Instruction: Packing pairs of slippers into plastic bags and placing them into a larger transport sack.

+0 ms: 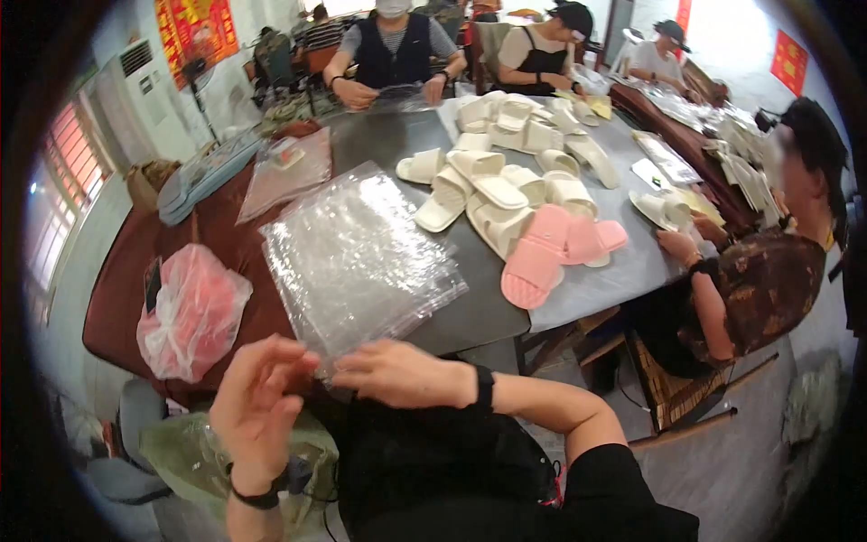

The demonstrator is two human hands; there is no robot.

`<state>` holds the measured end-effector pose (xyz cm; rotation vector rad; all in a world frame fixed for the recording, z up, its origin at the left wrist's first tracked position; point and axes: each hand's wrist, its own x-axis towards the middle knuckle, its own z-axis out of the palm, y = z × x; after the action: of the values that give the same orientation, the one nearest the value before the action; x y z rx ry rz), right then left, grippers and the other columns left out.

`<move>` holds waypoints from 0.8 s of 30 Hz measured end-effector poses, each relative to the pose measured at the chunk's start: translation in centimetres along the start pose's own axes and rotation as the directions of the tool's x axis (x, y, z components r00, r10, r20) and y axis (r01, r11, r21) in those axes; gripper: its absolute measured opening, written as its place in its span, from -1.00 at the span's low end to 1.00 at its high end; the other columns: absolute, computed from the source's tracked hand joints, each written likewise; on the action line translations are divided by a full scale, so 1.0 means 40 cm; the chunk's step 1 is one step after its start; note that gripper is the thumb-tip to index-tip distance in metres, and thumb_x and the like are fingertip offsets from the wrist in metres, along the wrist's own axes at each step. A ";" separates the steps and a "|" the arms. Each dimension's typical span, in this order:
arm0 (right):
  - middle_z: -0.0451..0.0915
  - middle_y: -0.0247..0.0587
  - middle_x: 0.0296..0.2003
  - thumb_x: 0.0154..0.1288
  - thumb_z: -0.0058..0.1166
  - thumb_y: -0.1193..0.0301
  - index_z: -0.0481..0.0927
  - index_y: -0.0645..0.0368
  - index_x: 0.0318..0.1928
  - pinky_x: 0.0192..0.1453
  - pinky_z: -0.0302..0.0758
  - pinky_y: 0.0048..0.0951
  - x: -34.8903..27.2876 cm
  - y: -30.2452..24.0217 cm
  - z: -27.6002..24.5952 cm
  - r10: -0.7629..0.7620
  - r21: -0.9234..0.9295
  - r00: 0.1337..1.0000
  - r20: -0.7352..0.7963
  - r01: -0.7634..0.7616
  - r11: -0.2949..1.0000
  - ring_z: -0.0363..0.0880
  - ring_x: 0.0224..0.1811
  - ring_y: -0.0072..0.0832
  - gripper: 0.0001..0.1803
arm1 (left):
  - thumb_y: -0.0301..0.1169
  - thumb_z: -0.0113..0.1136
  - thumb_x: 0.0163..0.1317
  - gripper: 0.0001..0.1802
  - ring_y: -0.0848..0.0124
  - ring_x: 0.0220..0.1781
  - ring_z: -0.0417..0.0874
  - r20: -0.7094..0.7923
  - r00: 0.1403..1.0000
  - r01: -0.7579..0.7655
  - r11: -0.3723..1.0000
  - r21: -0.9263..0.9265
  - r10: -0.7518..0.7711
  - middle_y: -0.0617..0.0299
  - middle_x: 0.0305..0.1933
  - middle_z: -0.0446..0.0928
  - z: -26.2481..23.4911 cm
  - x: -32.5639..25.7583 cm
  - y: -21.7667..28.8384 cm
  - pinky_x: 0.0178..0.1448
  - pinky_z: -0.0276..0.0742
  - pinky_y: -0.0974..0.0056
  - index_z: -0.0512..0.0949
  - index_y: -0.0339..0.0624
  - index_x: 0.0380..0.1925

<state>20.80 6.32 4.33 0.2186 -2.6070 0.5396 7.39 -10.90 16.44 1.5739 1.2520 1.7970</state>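
A stack of clear plastic bags (361,257) lies on the dark table in front of me, its near corner reaching the table edge. My right hand (397,372) is at that corner, fingers pointing left and closed on the plastic; its thumb is hidden. Just left of it, my left hand (262,397) is raised with thumb and fingers apart, holding nothing that I can see. Beyond the bags, pink slide sandals (542,253) rest against a heap of white slide sandals (492,181).
A white bag with pink contents (194,312) sits on the brown-covered table at left, near a blue pouch (208,176). A co-worker at right (750,280) handles a white sandal (661,210). Another across the table (393,59) holds clear plastic. A green plastic bag (181,452) hangs below my left hand.
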 end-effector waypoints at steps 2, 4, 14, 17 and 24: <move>0.57 -0.16 0.19 0.24 0.25 0.40 0.59 0.08 0.15 0.17 0.54 -0.19 -0.087 0.080 -0.047 0.181 -0.118 0.981 -0.073 -0.189 0.975 0.58 0.09 -0.15 -0.56 | -0.67 0.19 0.32 -0.36 0.20 0.21 0.58 0.075 0.995 0.066 0.998 -0.018 -0.065 0.00 0.22 0.49 0.033 0.061 -0.091 0.29 0.53 0.12 0.31 -0.38 0.42; 0.58 -0.14 0.19 0.24 0.23 0.47 0.60 0.12 0.13 0.21 0.55 -0.18 -0.196 0.130 -0.117 0.329 -0.159 0.920 -0.212 -0.365 0.917 0.59 0.12 -0.11 -0.59 | -0.74 0.18 0.28 -0.30 0.28 0.24 0.56 0.121 0.979 0.162 0.986 0.028 -0.164 0.05 0.23 0.49 0.068 0.096 -0.185 0.29 0.53 0.20 0.31 -0.28 0.45; 0.67 0.08 0.00 0.24 0.26 0.49 0.59 0.25 0.21 0.04 0.60 -0.23 -0.641 0.398 -0.460 0.319 -0.384 0.510 -0.799 -0.840 0.382 0.69 -0.09 -0.02 -0.51 | -0.43 0.48 0.12 -0.10 -0.09 0.48 0.33 0.363 0.906 -0.064 0.776 0.628 -0.219 -0.08 0.48 0.29 0.082 0.089 -0.407 0.43 0.34 -0.18 0.30 0.02 0.48; 0.70 -0.02 -0.20 0.33 0.27 0.40 0.50 0.23 0.34 -0.04 0.59 -0.38 -0.654 0.458 -0.476 0.745 -0.011 0.190 -0.640 -0.971 0.238 0.69 -0.19 -0.28 -0.42 | -0.17 0.52 0.10 -0.06 -0.23 0.61 0.05 0.330 0.822 -0.123 0.422 0.898 -0.464 -0.09 0.62 0.05 0.120 0.085 -0.434 0.45 0.03 -0.55 0.29 0.18 0.50; 0.65 -0.35 -0.38 0.37 0.19 0.39 0.46 -0.01 0.43 -0.25 0.54 -0.54 -0.631 0.430 -0.573 0.955 0.519 0.091 -0.282 -0.823 0.232 0.49 -0.44 -0.69 -0.39 | 0.08 0.41 0.13 -0.07 -0.27 0.67 -0.21 0.359 0.711 -0.057 0.459 0.886 -0.605 -0.06 0.68 -0.11 0.062 0.039 -0.476 0.45 -0.33 -0.66 0.27 0.26 0.51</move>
<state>48.22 32.86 5.26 -1.4494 -1.7152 1.0984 4.98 0.58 1.15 1.9850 1.9945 0.1638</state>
